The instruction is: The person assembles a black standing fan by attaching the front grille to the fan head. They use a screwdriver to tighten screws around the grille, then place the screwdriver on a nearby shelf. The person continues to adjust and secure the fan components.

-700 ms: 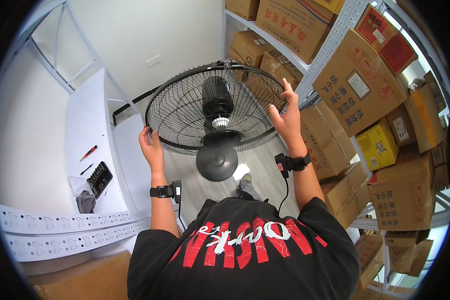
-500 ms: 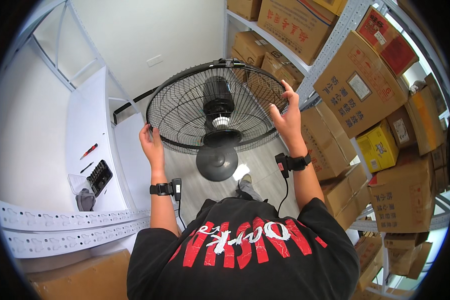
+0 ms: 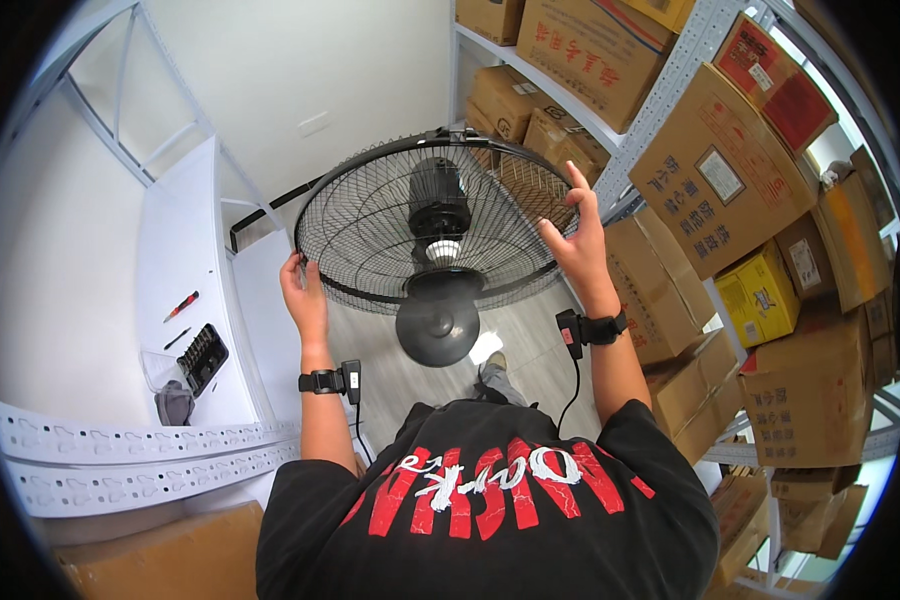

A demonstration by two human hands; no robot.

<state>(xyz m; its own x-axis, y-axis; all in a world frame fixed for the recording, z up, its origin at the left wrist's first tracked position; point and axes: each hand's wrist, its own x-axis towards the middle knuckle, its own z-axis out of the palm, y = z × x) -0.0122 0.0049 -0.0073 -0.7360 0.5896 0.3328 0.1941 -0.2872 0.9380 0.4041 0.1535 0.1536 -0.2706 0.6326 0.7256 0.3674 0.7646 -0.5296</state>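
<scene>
A standing fan (image 3: 435,215) is in front of me, with a wide black wire guard, a dark motor behind it and a round black base (image 3: 437,332) below. My left hand (image 3: 304,295) grips the left rim of the guard, thumb and fingertips closed on it. At the right rim is my right hand (image 3: 582,245), its thumb and index finger spread across the wires. Its other fingers, partly hidden, curl at the guard's edge.
A white shelf (image 3: 175,260) on the left holds a red screwdriver (image 3: 181,306), a thin black tool, a bit set (image 3: 202,358) and a grey bundle (image 3: 174,403). Cardboard boxes (image 3: 720,175) fill the racks on the right. Another carton (image 3: 170,555) lies at lower left.
The far rim of the guard has dipped slightly. Both hands stay at the same places on the rim.
</scene>
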